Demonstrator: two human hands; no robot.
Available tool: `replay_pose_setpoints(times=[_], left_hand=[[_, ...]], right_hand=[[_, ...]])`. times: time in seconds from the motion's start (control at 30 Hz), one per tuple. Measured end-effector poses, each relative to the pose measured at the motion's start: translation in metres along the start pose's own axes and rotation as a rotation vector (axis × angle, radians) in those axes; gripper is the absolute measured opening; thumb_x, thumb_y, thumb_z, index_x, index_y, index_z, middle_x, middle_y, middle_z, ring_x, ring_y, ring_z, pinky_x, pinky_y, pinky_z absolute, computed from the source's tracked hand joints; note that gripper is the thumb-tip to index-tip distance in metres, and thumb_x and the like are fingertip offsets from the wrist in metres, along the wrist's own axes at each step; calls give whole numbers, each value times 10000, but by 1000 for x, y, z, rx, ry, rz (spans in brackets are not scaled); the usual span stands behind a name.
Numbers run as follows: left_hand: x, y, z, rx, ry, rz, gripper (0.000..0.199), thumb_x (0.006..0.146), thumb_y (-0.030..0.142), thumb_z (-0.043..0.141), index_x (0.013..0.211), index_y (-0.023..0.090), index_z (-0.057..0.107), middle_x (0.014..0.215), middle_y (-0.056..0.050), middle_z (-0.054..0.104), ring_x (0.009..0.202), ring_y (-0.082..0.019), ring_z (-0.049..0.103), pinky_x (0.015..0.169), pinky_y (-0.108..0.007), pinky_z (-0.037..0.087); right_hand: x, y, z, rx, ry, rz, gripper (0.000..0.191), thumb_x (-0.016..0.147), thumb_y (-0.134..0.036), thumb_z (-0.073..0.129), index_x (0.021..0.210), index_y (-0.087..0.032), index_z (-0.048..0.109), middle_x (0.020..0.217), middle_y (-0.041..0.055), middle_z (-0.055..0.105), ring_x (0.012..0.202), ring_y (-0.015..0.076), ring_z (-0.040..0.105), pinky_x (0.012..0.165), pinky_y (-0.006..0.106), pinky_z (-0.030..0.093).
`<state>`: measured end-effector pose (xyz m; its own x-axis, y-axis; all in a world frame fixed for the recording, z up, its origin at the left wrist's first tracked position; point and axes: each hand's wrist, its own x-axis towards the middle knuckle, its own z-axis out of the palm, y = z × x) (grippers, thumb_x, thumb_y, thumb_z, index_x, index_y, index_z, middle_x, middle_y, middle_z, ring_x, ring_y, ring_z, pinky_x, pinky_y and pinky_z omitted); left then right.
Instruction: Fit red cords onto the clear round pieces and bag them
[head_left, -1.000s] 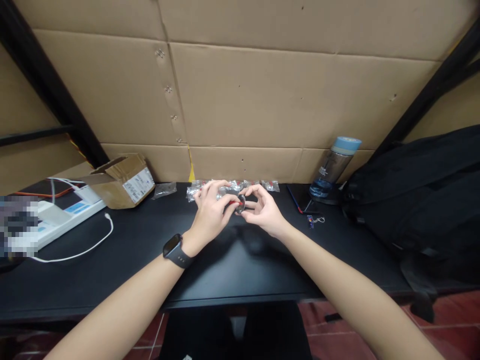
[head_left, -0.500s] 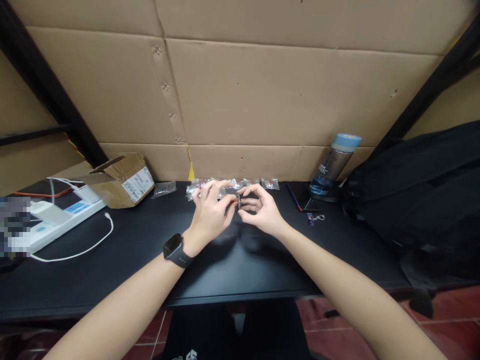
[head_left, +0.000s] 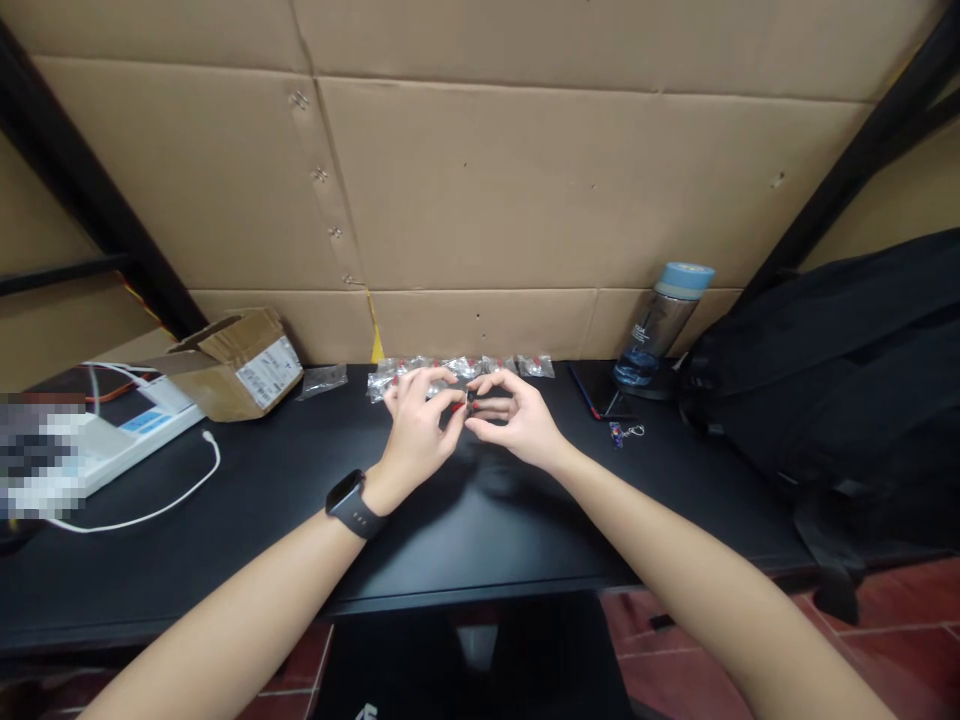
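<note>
Over the black desk [head_left: 315, 545], my left hand [head_left: 421, 425] and my right hand [head_left: 519, 418] meet near the middle. Between their fingertips is a small dark and red object [head_left: 469, 403], too small to identify. My left hand pinches it from the left. The thumb and fingers of my right hand close on its other side. A black watch is on my left wrist. Behind the hands, several small clear plastic packets [head_left: 465, 368] with red and silvery contents lie in a row along the cardboard wall.
An open cardboard box [head_left: 240, 365], a white power strip [head_left: 142, 440] and a cable [head_left: 214, 480] are at the left. To the right are a phone [head_left: 596, 388], a keychain [head_left: 616, 433], a bottle [head_left: 660, 325] and a large black bag [head_left: 840, 380].
My right hand's fingers have closed in on the small object, which shows more of its dark part now. The whole view has shifted slightly.
</note>
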<state>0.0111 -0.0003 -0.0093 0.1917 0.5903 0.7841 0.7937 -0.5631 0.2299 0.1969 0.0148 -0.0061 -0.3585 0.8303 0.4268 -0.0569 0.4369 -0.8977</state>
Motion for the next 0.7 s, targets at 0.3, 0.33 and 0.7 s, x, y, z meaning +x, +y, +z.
replay_pose_setpoints(times=[0.3,0.33,0.7], left_hand=[[2,-1,-3,-10,22,-26,91,897,293,667,892,249,746,1179,-90,647,1181,-302,523,990,-475,323],[2,0,-4,-15,13,-23,97,901,302,665,888,253,747,1174,-89,649,1184,-301,521,993,-475,322],[7,-9,-5,-147,-139,-103,143,944,277,563,1001,252,692,1155,-63,639,1146,-262,539,1022,-444,355]], right_hand=[[10,8,-13,-340,-4,-63,228,913,-422,642,870,-206,701,1099,71,690,1012,204,664,734,287,544],[10,8,-12,-354,-16,-79,221,920,-408,634,860,-205,698,1096,70,684,1013,203,659,732,286,536],[9,3,-32,-773,-193,-168,92,824,-170,663,737,-199,663,1125,80,641,1084,239,622,1011,416,465]])
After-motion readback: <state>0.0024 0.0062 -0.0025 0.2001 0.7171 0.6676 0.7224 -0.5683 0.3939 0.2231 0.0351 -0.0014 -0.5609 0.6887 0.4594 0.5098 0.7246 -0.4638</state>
